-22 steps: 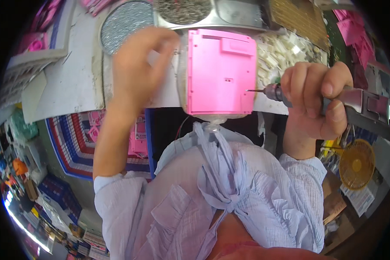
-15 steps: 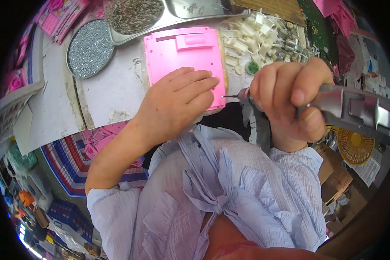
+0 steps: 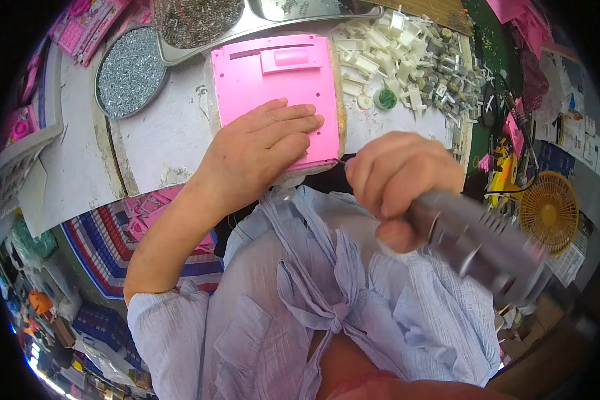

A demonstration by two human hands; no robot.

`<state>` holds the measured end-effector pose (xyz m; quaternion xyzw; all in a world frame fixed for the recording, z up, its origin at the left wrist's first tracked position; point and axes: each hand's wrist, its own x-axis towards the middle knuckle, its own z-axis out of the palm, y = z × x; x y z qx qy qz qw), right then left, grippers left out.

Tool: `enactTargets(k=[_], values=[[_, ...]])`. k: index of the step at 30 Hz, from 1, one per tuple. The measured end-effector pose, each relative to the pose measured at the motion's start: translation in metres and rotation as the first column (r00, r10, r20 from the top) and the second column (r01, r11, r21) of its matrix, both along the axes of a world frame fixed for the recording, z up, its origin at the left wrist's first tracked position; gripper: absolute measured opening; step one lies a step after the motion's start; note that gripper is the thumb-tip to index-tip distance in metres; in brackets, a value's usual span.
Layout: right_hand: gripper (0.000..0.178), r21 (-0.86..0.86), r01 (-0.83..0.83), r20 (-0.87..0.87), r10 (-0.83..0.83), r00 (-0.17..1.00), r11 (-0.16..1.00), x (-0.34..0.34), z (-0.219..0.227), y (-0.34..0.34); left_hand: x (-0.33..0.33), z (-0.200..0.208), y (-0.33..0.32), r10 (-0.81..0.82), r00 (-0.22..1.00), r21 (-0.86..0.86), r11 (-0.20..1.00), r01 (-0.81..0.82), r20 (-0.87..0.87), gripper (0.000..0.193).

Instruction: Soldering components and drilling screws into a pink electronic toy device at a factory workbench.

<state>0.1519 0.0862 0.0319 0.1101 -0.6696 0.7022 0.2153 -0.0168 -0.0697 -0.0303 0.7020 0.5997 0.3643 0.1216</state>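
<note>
A pink plastic panel [image 3: 267, 88] with a slot and a raised rectangular block lies on a yellowish pad at the table's near edge. My left hand [image 3: 257, 148] rests flat across its lower part, fingers stretched out. In my right hand [image 3: 407, 179], fingers wrapped round its front end, is a grey electric screwdriver [image 3: 483, 243], tilted with its body toward the lower right and blurred by motion. Its thin bit points at the panel's near right corner; whether the tip touches cannot be made out.
Left of the panel stands a round dish of small silver screws [image 3: 132, 73]. Behind is a metal tray [image 3: 260, 25] with more small metal parts. White plastic pieces [image 3: 373, 57] and small motor-like parts [image 3: 450, 67] are heaped at right, near a yellow fan [image 3: 548, 212].
My right hand has swung the screwdriver down and left, its bit moving from the panel's right side to the near corner. Panel and left hand appear shifted slightly left.
</note>
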Motion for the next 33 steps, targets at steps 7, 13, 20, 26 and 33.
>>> enactTargets(k=[7, 13, 20, 26, 33], values=[[0.026, -0.011, -0.173, -0.041, 0.172, 0.984, 0.985, -0.018, 0.005, 0.024, 0.000, -0.004, -0.001, -0.013, 1.000, 0.003, 1.000, 0.013, 0.016, 0.017], [0.024, 0.013, -0.062, -0.076, 0.062, 0.995, 0.998, -0.037, -0.007, 0.007, -0.002, -0.005, -0.001, -0.006, 0.999, 0.035, 0.999, 0.005, 0.038, 0.022], [0.028, -0.042, -0.250, -0.058, 0.247, 0.967, 0.967, -0.049, 0.006, 0.031, 0.002, -0.008, -0.003, 0.096, 0.995, 0.071, 0.993, -0.098, 0.027, 0.023], [0.034, 0.015, 0.023, 0.012, -0.024, 1.000, 1.000, -0.063, -0.003, 0.028, 0.002, -0.007, -0.003, 0.100, 0.993, 0.056, 0.993, -0.103, 0.056, 0.024], [0.028, -0.095, -0.117, -0.032, 0.115, 0.993, 0.989, -0.082, 0.006, 0.057, 0.001, -0.006, -0.004, 0.100, 0.993, 0.035, 0.994, -0.102, 0.058, 0.019]])
